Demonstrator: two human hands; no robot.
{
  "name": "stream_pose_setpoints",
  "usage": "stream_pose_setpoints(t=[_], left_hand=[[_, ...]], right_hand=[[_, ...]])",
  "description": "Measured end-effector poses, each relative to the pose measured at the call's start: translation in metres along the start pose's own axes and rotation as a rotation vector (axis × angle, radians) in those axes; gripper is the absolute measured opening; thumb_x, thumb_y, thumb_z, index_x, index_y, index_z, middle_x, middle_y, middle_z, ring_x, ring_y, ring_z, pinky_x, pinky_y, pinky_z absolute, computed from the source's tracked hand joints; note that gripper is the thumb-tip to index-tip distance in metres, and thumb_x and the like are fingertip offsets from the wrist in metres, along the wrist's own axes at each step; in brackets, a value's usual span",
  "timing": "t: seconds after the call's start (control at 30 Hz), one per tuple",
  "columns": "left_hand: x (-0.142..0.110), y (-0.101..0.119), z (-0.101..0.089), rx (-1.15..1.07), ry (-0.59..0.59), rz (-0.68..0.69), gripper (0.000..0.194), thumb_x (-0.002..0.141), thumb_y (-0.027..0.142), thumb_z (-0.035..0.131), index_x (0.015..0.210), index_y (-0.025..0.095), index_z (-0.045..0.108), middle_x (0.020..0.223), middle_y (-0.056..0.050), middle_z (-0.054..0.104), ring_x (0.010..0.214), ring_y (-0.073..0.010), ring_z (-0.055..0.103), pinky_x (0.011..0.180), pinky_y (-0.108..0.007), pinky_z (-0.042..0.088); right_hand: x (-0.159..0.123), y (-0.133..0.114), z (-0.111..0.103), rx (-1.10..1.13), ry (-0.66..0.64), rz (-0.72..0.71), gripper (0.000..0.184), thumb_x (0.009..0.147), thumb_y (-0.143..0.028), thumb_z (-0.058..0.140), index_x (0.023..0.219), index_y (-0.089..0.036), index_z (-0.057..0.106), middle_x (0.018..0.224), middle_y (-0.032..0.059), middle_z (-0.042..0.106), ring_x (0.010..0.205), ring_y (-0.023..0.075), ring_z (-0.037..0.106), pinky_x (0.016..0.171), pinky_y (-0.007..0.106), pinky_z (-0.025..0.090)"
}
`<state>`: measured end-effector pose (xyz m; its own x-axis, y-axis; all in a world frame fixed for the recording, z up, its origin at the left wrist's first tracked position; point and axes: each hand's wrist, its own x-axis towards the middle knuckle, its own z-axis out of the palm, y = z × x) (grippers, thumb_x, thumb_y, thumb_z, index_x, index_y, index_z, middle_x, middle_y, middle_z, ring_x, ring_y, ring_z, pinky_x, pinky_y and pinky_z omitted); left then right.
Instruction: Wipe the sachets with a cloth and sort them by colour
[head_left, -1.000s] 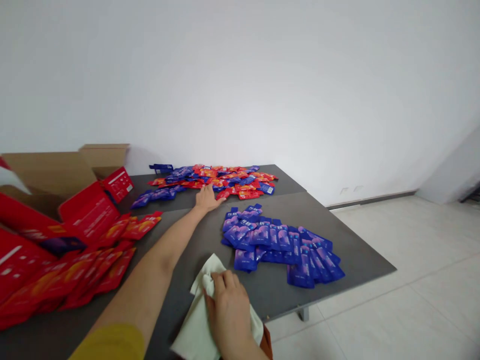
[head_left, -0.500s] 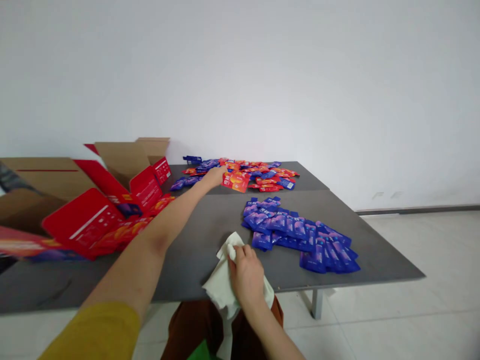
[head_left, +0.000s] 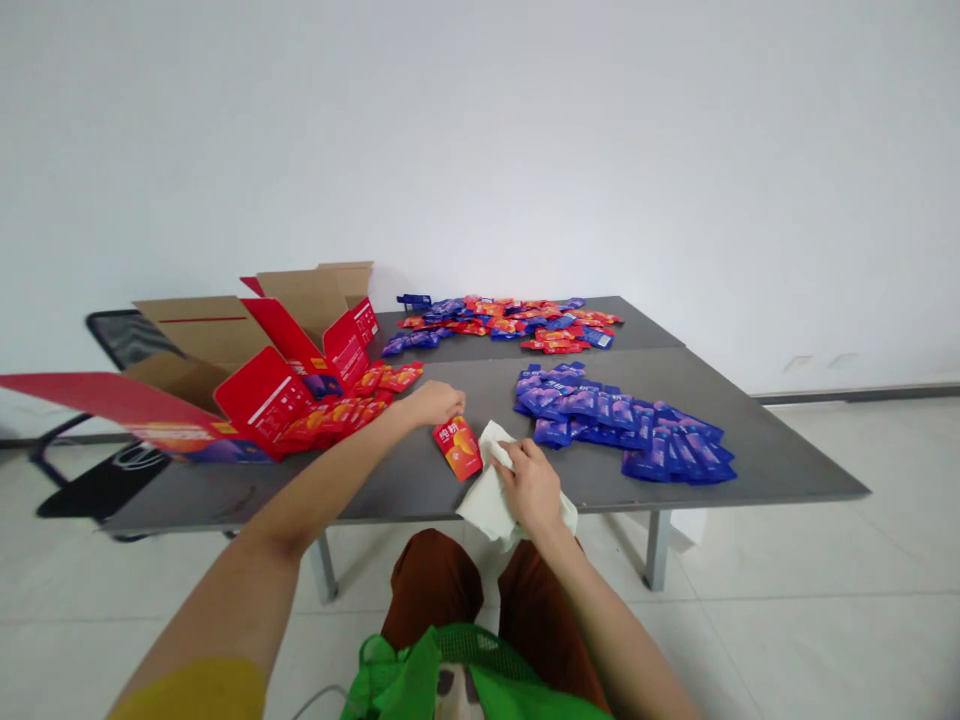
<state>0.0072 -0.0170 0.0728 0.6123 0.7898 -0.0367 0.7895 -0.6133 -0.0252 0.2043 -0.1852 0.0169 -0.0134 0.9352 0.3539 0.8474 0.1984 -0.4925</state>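
A red pouch (head_left: 457, 447) with an orange print hangs by its top end from my left hand (head_left: 439, 403), which is closed on it above the table's near part. Just right of the pouch, my right hand (head_left: 534, 487) grips a bunched white cloth (head_left: 487, 505) at the table's front edge. Blue pouches (head_left: 600, 415) lie overlapping in a row to the right of the cloth. Farther back is a mixed pile of red and blue pouches (head_left: 510, 318). Several more red pouches (head_left: 337, 420) lie in a heap left of my left hand.
Open red cardboard boxes (head_left: 262, 395) with raised brown flaps stand on the left of the dark grey table (head_left: 780, 455). A black chair (head_left: 105, 480) shows beyond the table's left end. A white wall (head_left: 525, 150) rises behind the table.
My left hand has picked a red pouch from the far pile and brought it back toward me, next to the cloth. My right hand keeps its hold on the cloth. The view has shifted left.
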Motion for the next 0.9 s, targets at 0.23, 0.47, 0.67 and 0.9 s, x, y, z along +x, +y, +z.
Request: stream_pose_setpoints(t=[0.23, 0.47, 0.67, 0.9], left_hand=[[-0.067, 0.03, 0.013, -0.409, 0.55, -0.374, 0.053, 0.088, 0.054, 0.036, 0.125, 0.018, 0.049, 0.115, -0.009, 0.065, 0.103, -0.02, 0.062, 0.087, -0.031, 0.047], [-0.11, 0.084, 0.067, -0.216, 0.32, -0.502, 0.071, 0.085, 0.056, 0.034, 0.143, 0.015, 0.033, 0.146, -0.012, 0.037, 0.139, -0.0308, 0.022, 0.114, -0.046, 0.016], [-0.1, 0.071, 0.066, -0.238, 0.118, -0.538, 0.065, 0.084, 0.055, 0.032, 0.145, 0.035, 0.026, 0.152, 0.0, 0.021, 0.14, -0.0368, -0.008, 0.102, -0.07, -0.005], [-0.091, 0.044, 0.027, -0.239, -0.115, -0.368, 0.072, 0.068, 0.046, 0.058, 0.137, 0.041, 0.039, 0.15, 0.001, 0.026, 0.14, -0.0378, -0.005, 0.094, -0.075, -0.014]], right_hand=[[0.011, 0.005, -0.012, 0.09, -0.02, -0.189, 0.033, 0.095, -0.04, 0.043, 0.12, -0.024, 0.058, 0.106, 0.005, 0.057, 0.096, 0.0155, 0.054, 0.083, 0.023, 0.04], [0.044, -0.001, 0.012, 0.008, -0.193, -0.465, 0.034, 0.093, -0.04, 0.046, 0.119, -0.021, 0.06, 0.106, 0.0064, 0.057, 0.102, 0.0186, 0.046, 0.092, 0.03, 0.035], [0.073, -0.026, 0.034, -0.228, -0.334, -0.316, 0.042, 0.091, -0.055, 0.042, 0.1, -0.024, 0.068, 0.108, 0.0081, 0.056, 0.103, 0.0207, 0.046, 0.085, 0.031, 0.038], [0.125, -0.052, 0.054, -0.3, -0.396, -0.16, 0.056, 0.092, -0.06, 0.031, 0.106, -0.019, 0.066, 0.11, 0.0145, 0.058, 0.105, 0.0249, 0.05, 0.082, 0.033, 0.042]])
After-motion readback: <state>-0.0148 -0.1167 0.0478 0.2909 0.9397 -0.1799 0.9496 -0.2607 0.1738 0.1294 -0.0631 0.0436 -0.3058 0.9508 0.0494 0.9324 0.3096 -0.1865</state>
